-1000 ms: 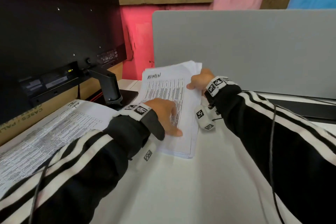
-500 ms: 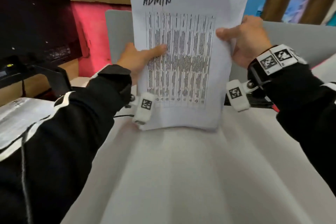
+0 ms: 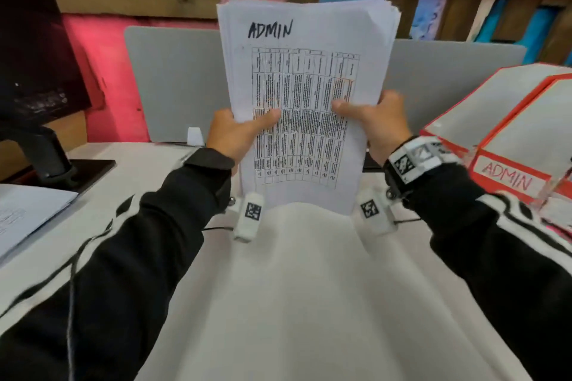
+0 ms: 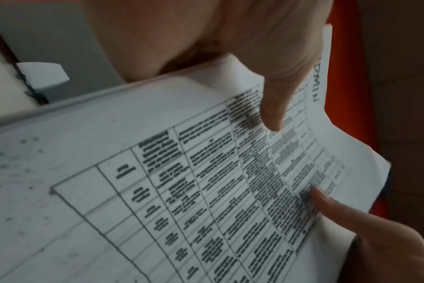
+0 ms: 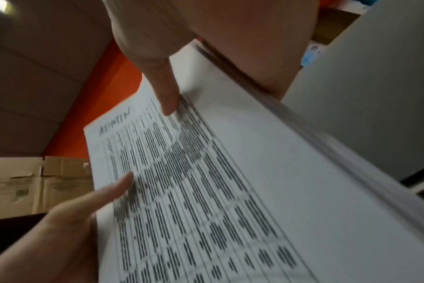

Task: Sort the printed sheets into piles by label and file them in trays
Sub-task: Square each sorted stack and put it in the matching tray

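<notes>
A thick stack of printed sheets [image 3: 309,77] with ADMIN handwritten on the top page stands upright, its lower edge on the white desk [image 3: 294,303]. My left hand [image 3: 235,133] grips its left edge, thumb across the printed table. My right hand [image 3: 377,124] grips the right edge the same way. The wrist views show both thumbs pressed on the top page [image 4: 206,181] [image 5: 218,191]. A red-edged tray labelled ADMIN [image 3: 507,176] stands at the right, close to my right wrist.
A dark monitor [image 3: 34,49] on a black stand [image 3: 52,161] fills the left. Another pile of sheets [image 3: 28,213] lies at the left desk edge. A grey divider panel [image 3: 173,83] runs behind the stack. A second red-edged tray [image 3: 483,96] stands behind the ADMIN one.
Both hands lifted the ADMIN stack off the desk and stood it upright. Since half a second ago my grip has slid lower on the stack and the view has turned right, showing the trays.
</notes>
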